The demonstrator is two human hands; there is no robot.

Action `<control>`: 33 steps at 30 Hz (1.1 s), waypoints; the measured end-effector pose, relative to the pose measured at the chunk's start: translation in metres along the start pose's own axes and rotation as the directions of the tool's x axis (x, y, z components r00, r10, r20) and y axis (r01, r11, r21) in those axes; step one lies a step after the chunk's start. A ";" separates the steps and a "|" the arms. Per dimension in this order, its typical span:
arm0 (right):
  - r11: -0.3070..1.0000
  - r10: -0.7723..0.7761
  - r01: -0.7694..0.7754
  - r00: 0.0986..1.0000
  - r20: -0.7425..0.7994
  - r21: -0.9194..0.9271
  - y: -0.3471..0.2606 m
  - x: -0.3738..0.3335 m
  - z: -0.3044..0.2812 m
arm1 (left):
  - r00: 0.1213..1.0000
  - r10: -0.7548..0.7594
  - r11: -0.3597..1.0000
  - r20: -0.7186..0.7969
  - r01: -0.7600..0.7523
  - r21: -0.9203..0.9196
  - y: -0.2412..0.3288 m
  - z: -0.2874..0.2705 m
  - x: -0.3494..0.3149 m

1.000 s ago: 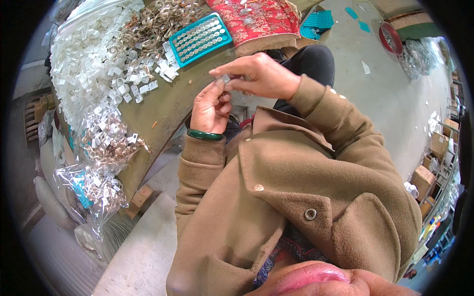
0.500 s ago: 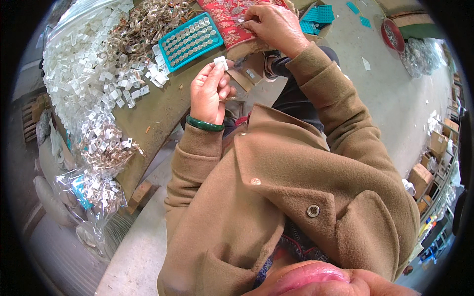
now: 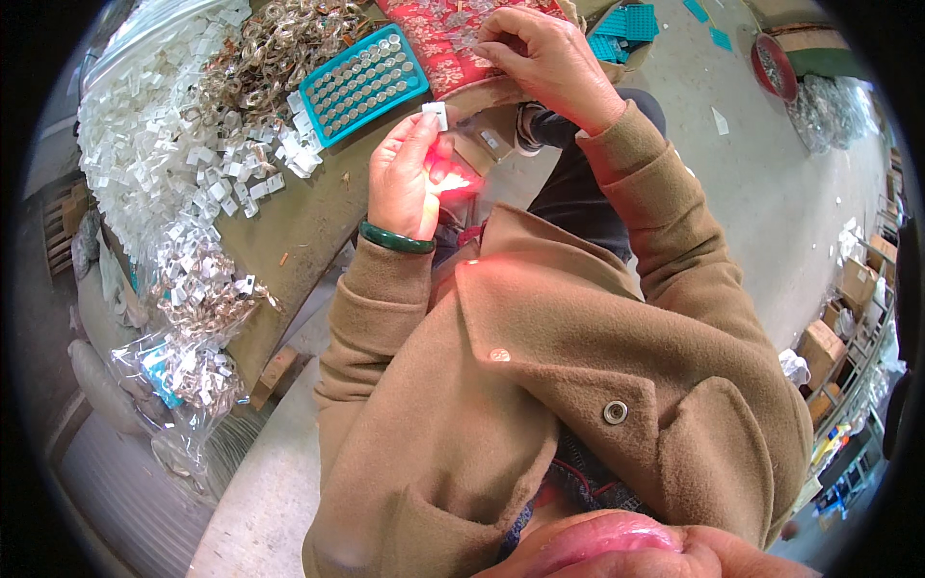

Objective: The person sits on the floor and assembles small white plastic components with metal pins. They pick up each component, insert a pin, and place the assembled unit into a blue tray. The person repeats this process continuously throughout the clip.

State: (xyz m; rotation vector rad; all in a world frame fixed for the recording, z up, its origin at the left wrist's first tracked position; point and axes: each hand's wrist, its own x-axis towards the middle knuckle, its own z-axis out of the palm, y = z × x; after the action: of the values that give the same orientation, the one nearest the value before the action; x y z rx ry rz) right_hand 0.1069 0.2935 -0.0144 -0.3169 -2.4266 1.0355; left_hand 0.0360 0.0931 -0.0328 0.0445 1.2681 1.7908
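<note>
My left hand (image 3: 405, 178), with a green bangle at the wrist, pinches a small white plastic casing (image 3: 436, 116) between thumb and fingers. A bright red light (image 3: 453, 180) glows under its curled fingers; the light's source is partly hidden. My right hand (image 3: 549, 58) is over the red floral cloth (image 3: 438, 39), thumb and forefinger closed together; anything between them is too small to make out. Left of the cloth lies a teal tray (image 3: 338, 136) with rows of round silvery discs (image 3: 361, 87), like button cells.
A large heap of white plastic casings (image 3: 145, 144) covers the table's left side, beside a pile of coiled clear strands (image 3: 279, 48). Bagged pieces (image 3: 198, 371) hang at the near left edge. A carton with teal trays (image 3: 626, 24) and a red bowl (image 3: 771, 67) stand to the right.
A red light has come on at my left hand and shines onto the coat. The white casing has turned and shifted slightly upward. My right hand stays over the cloth, still pinched.
</note>
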 end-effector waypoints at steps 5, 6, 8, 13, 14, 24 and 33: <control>0.817 0.250 -0.246 0.966 0.064 0.521 -0.002 -0.003 0.016 | 0.999 -0.047 0.993 0.002 0.047 -0.106 0.002 -0.001 -0.003; 0.709 0.265 -0.245 0.961 0.071 0.662 -0.002 -0.003 0.021 | 0.998 -0.064 0.987 0.015 0.066 -0.143 0.002 -0.003 -0.004; 0.725 0.309 -0.319 0.943 0.126 0.610 0.002 -0.006 0.022 | 0.994 -0.107 0.970 0.024 0.110 -0.215 0.002 -0.007 -0.006; 0.923 0.246 -0.275 0.959 0.138 0.267 0.006 -0.005 0.024 | 0.994 -0.093 0.965 0.059 0.104 -0.242 -0.001 -0.018 -0.010; 0.978 0.170 -0.181 0.980 0.102 0.107 0.005 -0.002 0.026 | 0.992 -0.087 0.953 0.088 0.109 -0.283 -0.002 -0.020 -0.009; 0.228 0.246 -0.485 0.868 0.432 0.844 -0.029 -0.017 0.029 | 0.998 -0.002 0.941 0.067 0.025 -0.338 0.006 -0.021 -0.025; 0.143 0.251 -0.497 0.855 0.454 0.856 -0.052 -0.034 0.052 | 0.992 0.038 0.933 0.119 0.008 -0.361 0.010 -0.021 -0.036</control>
State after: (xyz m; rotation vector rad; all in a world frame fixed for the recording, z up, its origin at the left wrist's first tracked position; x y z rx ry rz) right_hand 0.1076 0.2126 -0.0195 -0.3761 -1.2995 2.6902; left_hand 0.0407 0.0528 -0.0191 -0.0415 0.8373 1.9768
